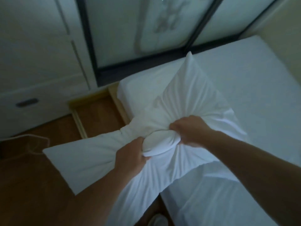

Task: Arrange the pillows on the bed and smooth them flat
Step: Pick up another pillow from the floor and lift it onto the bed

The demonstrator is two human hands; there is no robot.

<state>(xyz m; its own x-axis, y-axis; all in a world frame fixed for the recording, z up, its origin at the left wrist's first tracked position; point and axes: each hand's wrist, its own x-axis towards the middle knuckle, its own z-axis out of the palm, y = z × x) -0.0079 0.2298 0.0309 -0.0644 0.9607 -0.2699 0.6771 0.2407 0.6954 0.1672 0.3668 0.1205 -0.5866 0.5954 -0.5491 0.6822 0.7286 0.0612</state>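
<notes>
A white pillow hangs over the near left edge of the bed, bunched in the middle with its far corner pointing up. My left hand and my right hand both clutch a gathered wad of its white cover at the centre. One end of the pillow sticks out to the left over the floor, while loose cover fabric drapes down toward me. The bed has a plain white sheet.
A white wardrobe with a drawer handle stands at the left. A dark-framed glass panel rises behind the bed. Wooden floor and a low wooden step lie beside the bed frame. A brownish cushion edge lies at the far left.
</notes>
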